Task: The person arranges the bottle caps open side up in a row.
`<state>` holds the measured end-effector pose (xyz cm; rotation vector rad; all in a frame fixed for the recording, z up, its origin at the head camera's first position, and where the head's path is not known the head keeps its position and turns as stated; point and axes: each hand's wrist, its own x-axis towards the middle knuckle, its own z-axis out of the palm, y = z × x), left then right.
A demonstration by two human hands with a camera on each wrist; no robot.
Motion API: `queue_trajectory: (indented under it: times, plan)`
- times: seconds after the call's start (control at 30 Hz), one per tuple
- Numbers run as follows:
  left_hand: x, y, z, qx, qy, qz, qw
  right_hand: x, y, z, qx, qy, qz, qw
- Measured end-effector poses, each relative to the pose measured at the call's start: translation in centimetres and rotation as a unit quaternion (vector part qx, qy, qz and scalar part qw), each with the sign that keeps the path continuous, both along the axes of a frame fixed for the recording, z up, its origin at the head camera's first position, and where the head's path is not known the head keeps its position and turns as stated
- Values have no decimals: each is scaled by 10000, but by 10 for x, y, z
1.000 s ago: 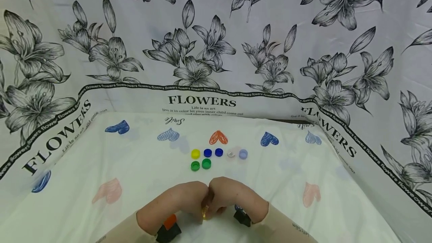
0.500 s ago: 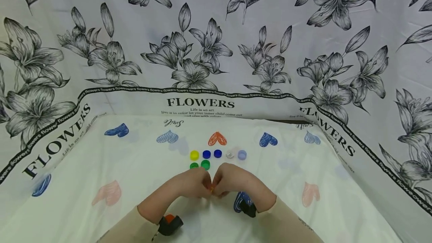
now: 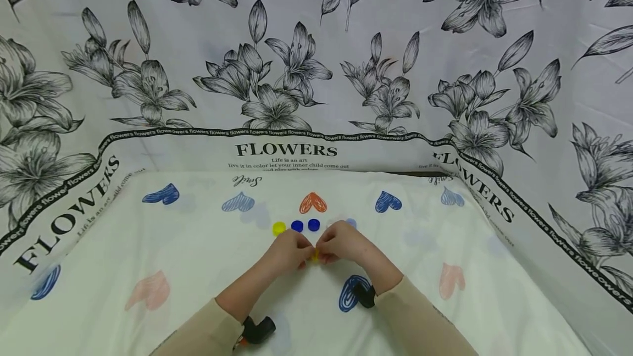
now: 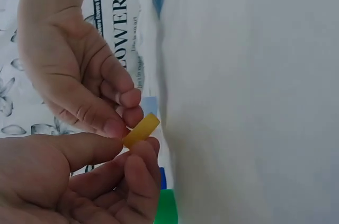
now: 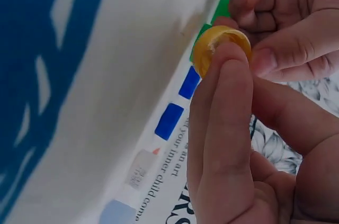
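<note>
A yellow-orange bottle cap (image 3: 315, 256) is held up between both hands. The left hand (image 3: 290, 250) pinches it with thumb and fingers, as seen in the left wrist view, where the cap (image 4: 142, 130) stands on edge. From the other side the right hand (image 3: 345, 243) grips it; in the right wrist view its fingertips lie over the hollow side of the cap (image 5: 204, 57). Beyond the hands, a bright yellow cap (image 3: 279, 228) and two blue caps (image 3: 314, 224) form a row. Green caps (image 5: 221, 10), hidden by the left hand in the head view, show behind the fingers.
A pale blue cap (image 3: 351, 222) shows past the right hand, with a clear cap (image 5: 140, 169) beside it. The table cloth (image 3: 207, 268) is white with printed hearts. A floral curtain (image 3: 386, 87) surrounds the table's back and sides.
Both hands have moved forward, away from the body, carrying the yellow-orange cap up to the row of caps. They now cover the green caps, and the head view has shifted slightly.
</note>
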<state>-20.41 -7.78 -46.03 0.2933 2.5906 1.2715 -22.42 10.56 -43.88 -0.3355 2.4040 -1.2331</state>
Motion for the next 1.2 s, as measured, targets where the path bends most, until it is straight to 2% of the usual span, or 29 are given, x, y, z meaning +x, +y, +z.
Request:
queue_trajectory:
  times: [0.1, 0.27, 0.43, 0.57, 0.63, 0.9, 1.07, 1.2]
  plan:
    - [2, 3, -2, -217, 17, 90, 9997, -1, -4, -4, 299, 164, -38, 9994]
    - [4, 7, -1, -278, 114, 152, 9994, 0, -6, -6, 940, 595, 21, 9938]
    - [5, 8, -1, -506, 412, 250, 9976, 0, -4, -5, 1125, 608, -175, 9916]
    - [6, 8, 1, -681, 668, 264, 9951, -3, -1, -7, 992, 479, -412, 9931]
    - [7, 8, 2, -663, 676, 229, 9952, -5, -1, -8, 843, 388, -526, 9943]
    - [10, 6, 6, -290, 220, 73, 9993, -11, -2, -10, 431, 184, -618, 9970]
    - [11, 7, 6, -577, 255, 170, 9979, -9, -3, -6, 604, 95, -638, 9961]
    - [14, 9, 7, -897, 196, 204, 9956, -5, -5, -2, 704, -65, -491, 9963]
